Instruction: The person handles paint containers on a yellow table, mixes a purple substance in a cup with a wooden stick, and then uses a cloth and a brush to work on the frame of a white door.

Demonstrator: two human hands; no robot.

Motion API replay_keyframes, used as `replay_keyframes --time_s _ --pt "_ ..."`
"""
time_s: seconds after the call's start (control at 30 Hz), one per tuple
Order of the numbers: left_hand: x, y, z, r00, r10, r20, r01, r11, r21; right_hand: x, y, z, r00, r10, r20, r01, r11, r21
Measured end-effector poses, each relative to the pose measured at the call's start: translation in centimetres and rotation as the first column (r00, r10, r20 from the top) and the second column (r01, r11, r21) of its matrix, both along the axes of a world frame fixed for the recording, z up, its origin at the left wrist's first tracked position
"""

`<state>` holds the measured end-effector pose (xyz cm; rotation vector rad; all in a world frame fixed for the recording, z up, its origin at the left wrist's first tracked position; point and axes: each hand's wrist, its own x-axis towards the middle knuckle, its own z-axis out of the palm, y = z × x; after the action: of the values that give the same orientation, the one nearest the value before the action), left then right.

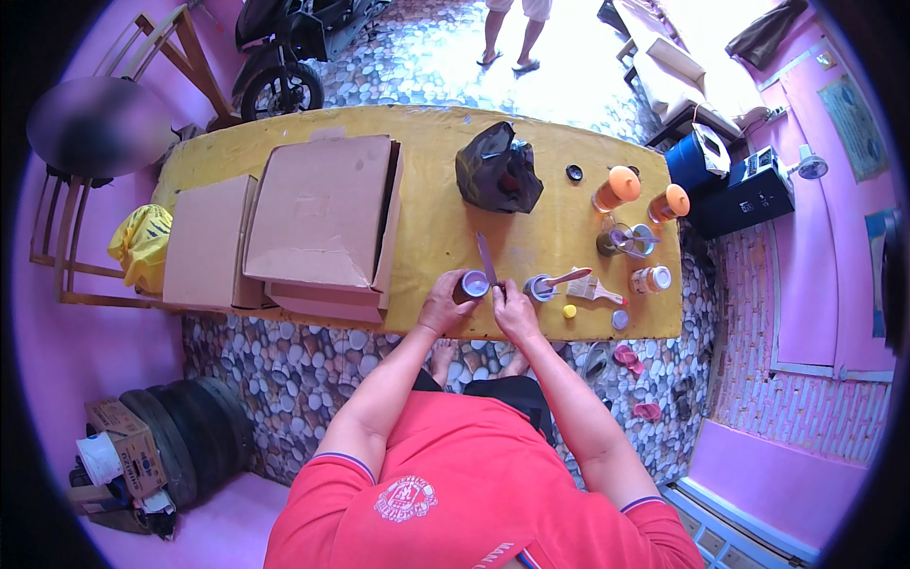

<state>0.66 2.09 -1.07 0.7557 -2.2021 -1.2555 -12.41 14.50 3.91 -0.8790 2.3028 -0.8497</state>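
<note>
My left hand (445,303) is wrapped round a small dark jar (474,284) near the table's front edge; pale purple shows in its mouth. My right hand (515,311), beside the jar, grips a flat knife-like blade (486,256) that points away from me across the table. The blade passes close to the jar's rim; whether they touch I cannot tell. Just right of my right hand stands a small container (540,288) with a wooden-handled brush (569,277) resting in it. Farther right lie a wide paintbrush (595,290), a yellow cap (569,311) and a pale purple lid (619,320).
Large cardboard boxes (318,209) fill the table's left side. A black plastic bag (498,171) sits at the far middle. Orange-lidded containers (621,183), a glass cup (614,242) and a white-lidded jar (650,279) stand at right. Someone's legs (512,33) show beyond the table.
</note>
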Motion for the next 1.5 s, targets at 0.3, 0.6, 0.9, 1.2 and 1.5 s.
replay_keyframes --time_s 0.3,0.6,0.9,1.2,1.5 --pt "0.2 0.0 0.0 1.000 -0.009 -0.010 0.009 1.000 -0.028 -0.4 -0.2 0.1 0.997 0.051 -0.049 -0.048 0.996 0.069" --pt "0.0 -0.1 0.4 1.000 -0.024 0.019 0.025 0.998 -0.055 -2.2 -0.8 0.5 0.988 0.121 0.095 -0.133 0.982 0.134" --pt "-0.6 1.2 0.4 0.994 0.090 0.060 -0.087 0.994 -0.065 -1.9 -1.2 0.0 0.993 0.118 0.026 -0.121 0.959 0.256" --pt "-0.6 1.6 0.0 0.989 0.130 0.075 -0.124 0.989 -0.080 -3.2 -1.9 -0.3 0.818 -0.129 0.560 -0.011 0.971 0.240" --pt "-0.7 1.4 0.5 0.993 0.098 0.071 -0.094 0.994 -0.055 -3.0 -0.9 -2.5 0.885 -0.031 0.465 -0.004 0.997 0.075"
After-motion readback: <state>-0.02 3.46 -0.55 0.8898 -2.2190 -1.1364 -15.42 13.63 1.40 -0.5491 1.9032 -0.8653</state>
